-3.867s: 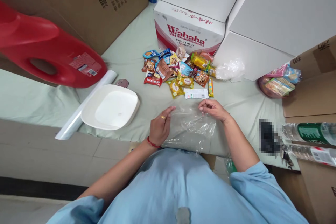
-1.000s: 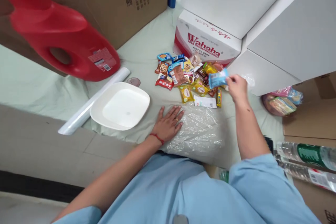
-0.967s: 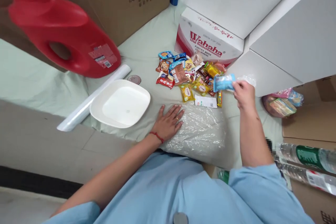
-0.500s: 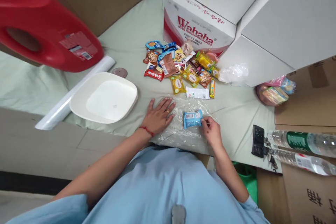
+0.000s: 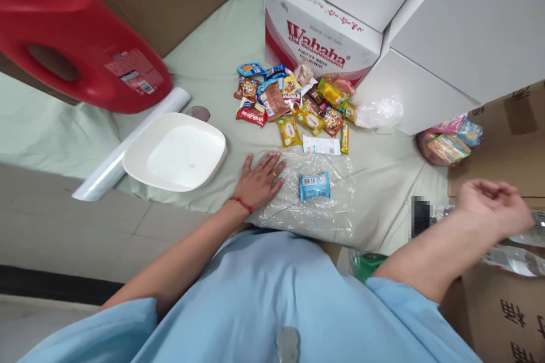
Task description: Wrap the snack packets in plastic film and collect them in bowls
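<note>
My left hand lies flat with its fingers spread, pressing the left part of a clear plastic sheet onto the cloth. On that sheet rests a blue wrapped snack, apart from both hands. Far to the right, my right hand is raised over the clear bottles, blurred by motion. Its fingers look curled, and whether they hold anything is hidden. A pile of wrapped snacks in several colours lies beyond the sheet, with a white packet at its near edge.
To the left are a white dish, a plastic film roll and a large red jug. A Wahaba-printed box stands behind the snacks. At right are a bowl of packets, a plastic bottle and cardboard.
My right hand has let go of the blue wrapped snack and swung far right, over the bottles. The snack stays on the sheet. My left hand remains flat there.
</note>
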### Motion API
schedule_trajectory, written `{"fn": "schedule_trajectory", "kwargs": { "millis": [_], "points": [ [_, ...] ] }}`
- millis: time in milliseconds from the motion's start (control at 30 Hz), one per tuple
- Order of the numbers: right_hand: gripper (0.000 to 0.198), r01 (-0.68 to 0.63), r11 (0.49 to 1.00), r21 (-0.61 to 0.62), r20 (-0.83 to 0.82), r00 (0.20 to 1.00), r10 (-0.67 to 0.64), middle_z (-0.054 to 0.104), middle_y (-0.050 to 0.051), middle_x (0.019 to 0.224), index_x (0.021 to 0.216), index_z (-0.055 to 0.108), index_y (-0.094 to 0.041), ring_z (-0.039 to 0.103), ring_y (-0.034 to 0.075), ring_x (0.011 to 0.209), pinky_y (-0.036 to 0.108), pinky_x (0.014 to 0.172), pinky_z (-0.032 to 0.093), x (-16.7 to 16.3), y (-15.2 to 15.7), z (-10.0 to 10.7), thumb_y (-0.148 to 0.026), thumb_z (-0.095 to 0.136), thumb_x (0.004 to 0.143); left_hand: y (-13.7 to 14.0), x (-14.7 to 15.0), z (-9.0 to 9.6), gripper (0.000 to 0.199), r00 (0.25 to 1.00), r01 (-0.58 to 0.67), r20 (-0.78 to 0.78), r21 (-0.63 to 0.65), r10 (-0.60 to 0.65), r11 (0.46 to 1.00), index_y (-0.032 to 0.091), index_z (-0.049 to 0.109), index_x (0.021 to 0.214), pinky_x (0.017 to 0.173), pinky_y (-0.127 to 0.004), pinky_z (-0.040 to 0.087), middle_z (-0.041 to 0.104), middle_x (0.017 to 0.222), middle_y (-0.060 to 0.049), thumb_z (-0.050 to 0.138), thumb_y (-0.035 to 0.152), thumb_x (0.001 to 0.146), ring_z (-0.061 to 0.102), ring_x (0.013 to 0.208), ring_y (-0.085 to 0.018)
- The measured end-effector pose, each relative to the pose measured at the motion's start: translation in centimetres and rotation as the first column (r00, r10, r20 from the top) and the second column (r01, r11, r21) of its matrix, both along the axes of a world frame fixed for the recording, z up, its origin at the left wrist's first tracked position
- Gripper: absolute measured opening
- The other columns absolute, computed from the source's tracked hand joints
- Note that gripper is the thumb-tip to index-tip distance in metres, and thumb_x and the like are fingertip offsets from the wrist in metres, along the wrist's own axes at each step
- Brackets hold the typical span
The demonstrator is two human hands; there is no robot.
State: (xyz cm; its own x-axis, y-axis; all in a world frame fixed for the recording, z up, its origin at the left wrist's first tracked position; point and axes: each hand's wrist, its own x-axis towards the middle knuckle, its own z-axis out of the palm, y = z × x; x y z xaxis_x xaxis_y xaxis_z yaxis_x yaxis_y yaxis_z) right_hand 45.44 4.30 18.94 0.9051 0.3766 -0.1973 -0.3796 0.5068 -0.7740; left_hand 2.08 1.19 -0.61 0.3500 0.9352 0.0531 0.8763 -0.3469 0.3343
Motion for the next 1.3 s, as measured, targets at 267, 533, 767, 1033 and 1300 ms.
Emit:
{"fn": "schedule_trajectory", "kwargs": {
  "millis": [267, 533, 767, 1033, 1300],
  "points": [
    [0.025, -0.228, 0.542, -0.809, 0.581, -0.451, 0.678, 0.072, 0.006, 0.120, 0.115, 0.074, -0.028, 0.063, 0.030, 0.119, 0.055, 0.106, 0.051, -11.7, -1.3, -7.6, -0.034, 0.071, 0.091, 0.0, -0.1, 0.1, 0.055, 1.000, 0.004, 0.010, -0.008, -0.004, 1.000, 0.029, 0.040, 0.160, 0.128, -0.064, 0.001, 0.032, 0.170, -0.007, 0.033, 0.044, 0.107, 0.031, 0.157, -0.026],
    [0.057, 0.052, 0.369, -0.928, 0.166, -0.829, 0.533, 0.064, 0.012, 0.140, 0.144, 0.059, -0.028, 0.038, 0.037, 0.149, 0.070, 0.122, 0.023, -15.5, -1.1, -12.8, -0.022, 0.071, 0.089, 0.0, -0.2, 0.3, 0.065, 1.000, 0.021, 0.012, -0.020, -0.021, 1.000, 0.030, 0.033, 0.163, 0.128, -0.064, -0.001, 0.030, 0.171, -0.008, 0.038, 0.055, 0.104, 0.031, 0.157, -0.030],
    [0.047, -0.138, 0.437, -0.889, 0.395, -0.714, 0.577, 0.065, 0.015, 0.134, 0.140, 0.060, -0.022, 0.049, 0.036, 0.138, 0.058, 0.115, 0.040, -13.6, -0.8, -11.8, -0.033, 0.064, 0.095, 0.0, -0.1, -0.2, 0.065, 1.000, 0.020, 0.000, -0.017, -0.020, 1.000, 0.029, 0.032, 0.163, 0.127, -0.066, -0.003, 0.028, 0.172, -0.008, 0.038, 0.054, 0.104, 0.028, 0.158, -0.030],
    [0.051, -0.040, 0.360, -0.932, 0.260, -0.766, 0.588, 0.062, 0.016, 0.136, 0.143, 0.057, -0.022, 0.048, 0.035, 0.136, 0.058, 0.116, 0.037, -17.3, -0.9, -14.1, -0.029, 0.066, 0.093, -0.1, 0.0, 0.0, 0.064, 1.000, 0.019, -0.013, -0.003, -0.019, 1.000, 0.029, 0.033, 0.163, 0.127, -0.066, 0.001, 0.028, 0.171, -0.009, 0.036, 0.055, 0.104, 0.029, 0.158, -0.029],
    [0.057, -0.166, 0.231, -0.959, 0.270, -0.785, 0.557, 0.049, 0.016, 0.155, 0.145, 0.057, -0.025, 0.046, 0.033, 0.143, 0.052, 0.115, 0.045, -14.3, -3.3, -11.2, -0.049, 0.065, 0.093, -0.1, -0.1, 0.1, 0.064, 1.000, 0.027, -0.006, -0.006, -0.027, 1.000, 0.030, 0.032, 0.163, 0.126, -0.068, 0.004, 0.030, 0.170, -0.010, 0.039, 0.052, 0.104, 0.032, 0.157, -0.032]
  ]
}}
